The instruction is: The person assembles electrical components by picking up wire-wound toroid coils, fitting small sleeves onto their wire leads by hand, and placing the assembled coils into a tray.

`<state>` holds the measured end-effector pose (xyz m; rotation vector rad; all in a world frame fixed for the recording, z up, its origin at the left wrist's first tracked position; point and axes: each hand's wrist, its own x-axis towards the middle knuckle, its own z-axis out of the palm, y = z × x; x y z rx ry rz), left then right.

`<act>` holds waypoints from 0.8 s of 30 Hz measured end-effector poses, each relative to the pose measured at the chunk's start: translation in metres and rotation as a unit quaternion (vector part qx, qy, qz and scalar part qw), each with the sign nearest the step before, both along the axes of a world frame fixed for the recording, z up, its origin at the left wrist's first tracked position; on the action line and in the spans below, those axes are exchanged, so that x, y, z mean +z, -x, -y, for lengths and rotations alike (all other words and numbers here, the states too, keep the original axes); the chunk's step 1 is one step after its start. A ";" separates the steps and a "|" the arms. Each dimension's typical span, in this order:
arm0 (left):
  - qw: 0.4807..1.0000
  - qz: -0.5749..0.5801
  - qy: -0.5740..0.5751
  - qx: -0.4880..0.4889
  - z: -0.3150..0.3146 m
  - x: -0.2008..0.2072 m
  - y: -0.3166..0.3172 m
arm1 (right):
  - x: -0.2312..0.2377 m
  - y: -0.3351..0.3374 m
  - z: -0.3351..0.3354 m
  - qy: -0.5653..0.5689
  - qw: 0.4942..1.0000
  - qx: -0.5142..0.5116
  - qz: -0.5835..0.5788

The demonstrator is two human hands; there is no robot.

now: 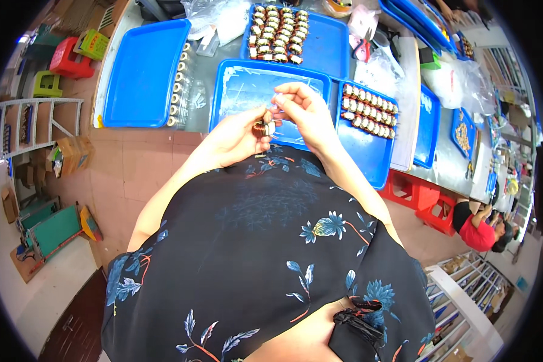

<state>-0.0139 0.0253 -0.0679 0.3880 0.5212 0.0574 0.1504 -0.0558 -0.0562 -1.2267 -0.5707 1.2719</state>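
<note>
My left hand (236, 137) is closed around a small wound coil (263, 129), with copper-coloured wire and a pale band. Just above that coil, the thumb and forefinger of my right hand (311, 117) are pinched together; what lies between them is too small to make out. Both hands are over the near edge of a blue tray (228, 84) with thin whitish strips scattered in it. Rows of similar coils (368, 112) stand in a blue tray (368, 158) to the right. Behind, more coils (277, 33) fill the left part of another blue tray (327, 45).
At the left lies a large blue tray (145, 72), with a row of pale ring-shaped parts (176, 90) beside it. Red-handled pliers (363, 49) and plastic bags (380, 69) sit at the back right. Red stools (422, 202) and a person in red (479, 232) are off to the right.
</note>
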 end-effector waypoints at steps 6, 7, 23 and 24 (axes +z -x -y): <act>1.000 -0.018 -0.013 -0.012 -0.001 0.005 -0.002 | 0.001 0.001 -0.001 -0.004 1.000 -0.005 0.011; 0.999 -0.036 -0.024 -0.011 -0.001 0.008 -0.003 | 0.001 0.000 -0.001 -0.009 1.000 0.000 0.010; 0.994 -0.070 -0.083 0.002 -0.001 0.006 -0.003 | -0.005 0.001 -0.005 -0.015 0.999 0.020 0.035; 0.992 -0.088 -0.090 0.015 0.001 0.011 -0.005 | -0.005 0.001 -0.005 -0.017 0.999 0.011 0.026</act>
